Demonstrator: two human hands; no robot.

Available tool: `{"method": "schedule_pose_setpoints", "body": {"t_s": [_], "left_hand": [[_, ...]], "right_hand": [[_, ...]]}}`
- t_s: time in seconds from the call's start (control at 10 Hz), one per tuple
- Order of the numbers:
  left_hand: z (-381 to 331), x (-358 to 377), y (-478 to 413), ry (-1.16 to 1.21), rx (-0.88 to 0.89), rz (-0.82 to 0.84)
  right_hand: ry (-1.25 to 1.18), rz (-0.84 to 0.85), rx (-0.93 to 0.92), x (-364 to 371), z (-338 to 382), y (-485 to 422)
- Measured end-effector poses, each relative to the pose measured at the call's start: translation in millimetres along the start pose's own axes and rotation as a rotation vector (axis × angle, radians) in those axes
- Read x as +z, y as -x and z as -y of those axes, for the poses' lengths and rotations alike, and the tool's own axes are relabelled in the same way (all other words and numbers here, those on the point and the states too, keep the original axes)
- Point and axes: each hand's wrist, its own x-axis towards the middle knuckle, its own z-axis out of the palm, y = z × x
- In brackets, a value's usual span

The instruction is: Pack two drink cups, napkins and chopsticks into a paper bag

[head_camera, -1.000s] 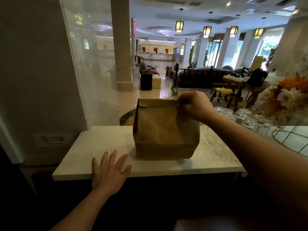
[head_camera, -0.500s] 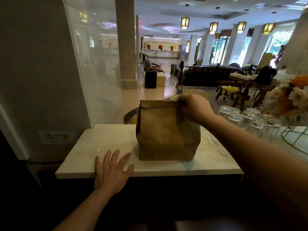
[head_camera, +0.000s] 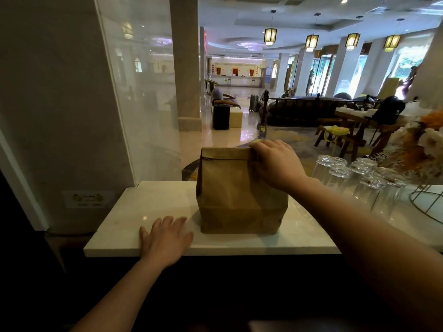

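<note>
Nearest the camera, the left hand [head_camera: 166,240] lies palm down on the front edge of the white marble counter [head_camera: 148,212], fingers spread flat and holding nothing, just to the left of the bag and not touching it. Beyond it, the brown paper bag [head_camera: 237,195] stands upright on the counter near the middle, its top folded over into a flat band so that nothing inside can be seen; the cups, napkins and chopsticks are not in sight. The right hand [head_camera: 278,167] reaches in from the right and closes over the right end of that folded top, fingers curled over the upper edge and the palm against the bag's front, a grasp on the fold itself. To the right of the bag, near but apart from it, a cluster of clear drinking glasses [head_camera: 359,173] stands upside down on the counter, and further right a wire stand [head_camera: 429,202] sits under an arrangement of white and orange flowers [head_camera: 424,144]. A glass panel [head_camera: 139,104] rises at the back left of the counter. Behind all this opens a large lobby with a square pillar [head_camera: 185,68], wooden chairs and tables [head_camera: 345,133], and hanging lanterns [head_camera: 270,35].
</note>
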Motion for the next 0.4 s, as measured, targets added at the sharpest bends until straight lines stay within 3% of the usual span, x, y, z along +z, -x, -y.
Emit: {"method": "schedule_pose_setpoints", "body": {"t_s": [0.2,0.4], "left_hand": [[-36.2,-42.5,-8.7,0.029,0.019,-0.382],[-61.0,-96.4,-19.2,-0.029,0.104,-0.541]], "right_hand": [[0.025,-0.019,-0.021,2.2,2.6,5.8],[0.012,-0.104,-0.025,-23.2,11.7,11.6]]}}
